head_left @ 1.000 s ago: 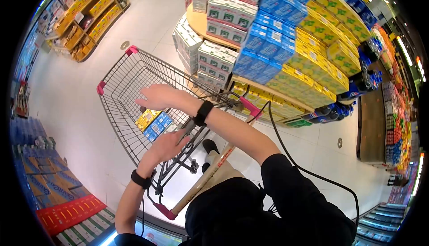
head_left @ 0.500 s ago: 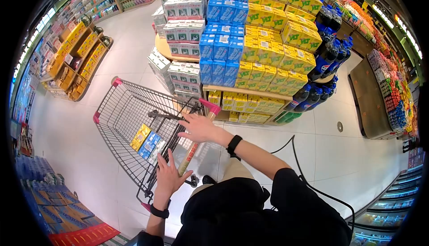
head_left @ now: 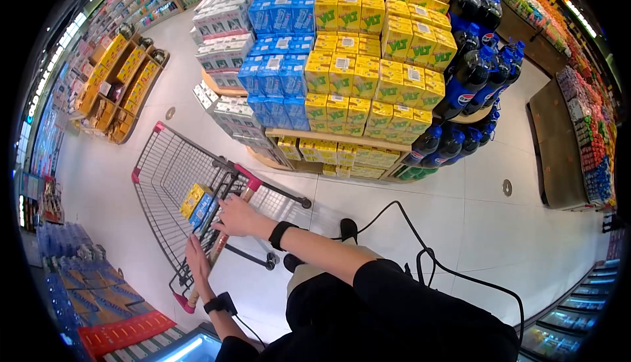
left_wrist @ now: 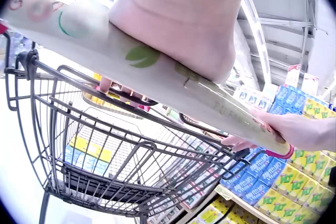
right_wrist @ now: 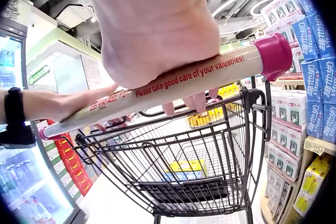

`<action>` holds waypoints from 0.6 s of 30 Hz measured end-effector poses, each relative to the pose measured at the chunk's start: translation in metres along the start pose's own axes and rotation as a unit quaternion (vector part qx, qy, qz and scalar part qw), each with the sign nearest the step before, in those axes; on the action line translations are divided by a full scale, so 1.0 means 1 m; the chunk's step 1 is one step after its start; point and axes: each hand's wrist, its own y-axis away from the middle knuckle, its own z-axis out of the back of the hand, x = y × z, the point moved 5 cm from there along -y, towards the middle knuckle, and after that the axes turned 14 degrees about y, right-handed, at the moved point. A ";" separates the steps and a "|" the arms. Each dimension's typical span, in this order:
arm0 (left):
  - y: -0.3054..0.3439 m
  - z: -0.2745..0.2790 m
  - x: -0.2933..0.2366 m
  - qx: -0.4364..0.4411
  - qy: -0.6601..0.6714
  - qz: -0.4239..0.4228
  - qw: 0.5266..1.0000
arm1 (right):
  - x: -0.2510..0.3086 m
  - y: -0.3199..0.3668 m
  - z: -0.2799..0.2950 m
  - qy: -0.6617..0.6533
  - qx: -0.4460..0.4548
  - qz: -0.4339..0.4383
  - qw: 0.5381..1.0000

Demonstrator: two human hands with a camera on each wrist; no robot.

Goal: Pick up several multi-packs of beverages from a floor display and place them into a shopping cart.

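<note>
A shopping cart stands at the left in the head view, a yellow carton pack and a blue one lying in its basket. My left hand grips the near part of its pale handle. Farther along the same bar, my right hand holds on too. In the right wrist view, the palm sits on the bar and fingers reach down over its far side. Fingertips also show below the bar in the left wrist view.
Stacked blue packs and yellow packs form a display beyond the cart. Cola bottles stand at its right end. A black cable loops beside my right arm. Cardboard cases are at the lower left.
Both hands have come back from above the basket, spread over the handle, and now hold it. The cart sits farther left in view, and more of the cola bottles shows.
</note>
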 end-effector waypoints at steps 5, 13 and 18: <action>0.019 0.000 -0.028 -0.016 -0.044 0.036 0.998 | 0.003 0.018 -0.004 -0.003 -0.119 0.036 0.992; 0.053 -0.007 -0.039 -0.027 -0.091 0.051 0.994 | 0.000 0.062 0.013 0.002 -0.106 0.112 0.988; 0.085 -0.014 -0.050 -0.050 -0.067 0.035 0.996 | 0.006 0.092 0.012 0.050 -0.067 0.127 0.988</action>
